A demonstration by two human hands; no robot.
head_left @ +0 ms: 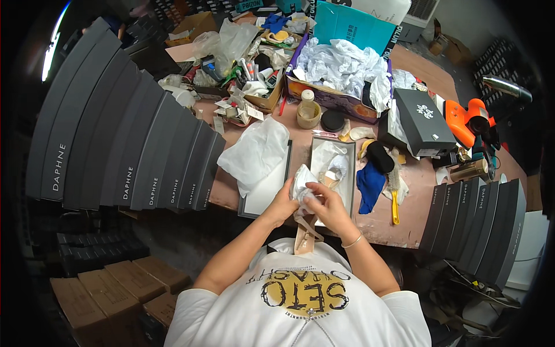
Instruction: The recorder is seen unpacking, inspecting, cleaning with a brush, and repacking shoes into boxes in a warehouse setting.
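Here, both hands, the left hand (282,203) and right hand (325,203), grip one wad of white tissue paper (301,184) stuffed in one beige shoe (306,234), held above the desk (404,217) edge before one open box (331,168).

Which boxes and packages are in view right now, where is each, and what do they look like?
Left box stack: fanned row of dark grey flat boxes at the table's left end.
Right box stack: same boxes, table's right end.
Black box: closed, right of centre.
Open box: shallow, grey-rimmed, beyond the hands.
Teal bag: far side.
Brown cartons: floor, lower left.
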